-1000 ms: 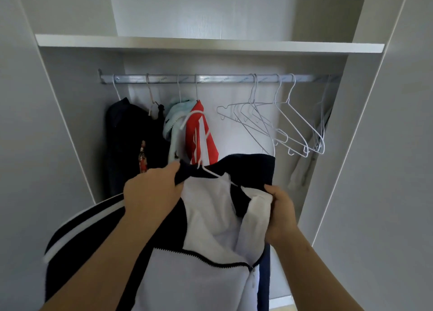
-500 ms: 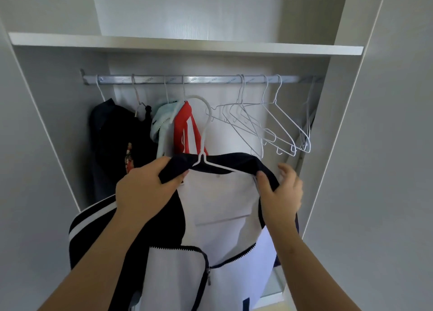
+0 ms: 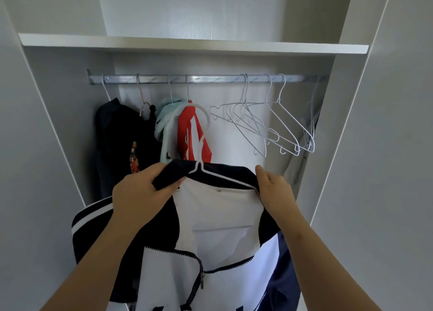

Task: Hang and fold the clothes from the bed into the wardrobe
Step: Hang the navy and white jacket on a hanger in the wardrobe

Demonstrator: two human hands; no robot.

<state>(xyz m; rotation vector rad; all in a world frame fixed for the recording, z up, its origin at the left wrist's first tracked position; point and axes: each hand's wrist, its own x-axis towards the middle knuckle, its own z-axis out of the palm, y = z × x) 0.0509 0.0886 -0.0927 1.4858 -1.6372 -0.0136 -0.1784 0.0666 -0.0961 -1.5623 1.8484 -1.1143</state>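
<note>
The navy-and-white zip jacket [image 3: 218,217] had gone from a bunched bundle to a collar spread along the thin white wire hanger [image 3: 199,166], whose hook had risen toward the silver wardrobe rail [image 3: 215,79]. The person's left hand [image 3: 140,193] gripped the collar's left end, fingers curled round the dark cloth; the right hand [image 3: 274,191] pinched the right shoulder, thumb raised. The jacket was held below the rail, not yet hung; hooking it between the red garment [image 3: 189,132] and the empty white hangers [image 3: 269,128] appeared next.

Your jacket [image 3: 218,217] is running off the bottom edge. Its collar is covering the white hanger [image 3: 199,166] arms and hiding fingertips of your right hand [image 3: 274,191].
</note>
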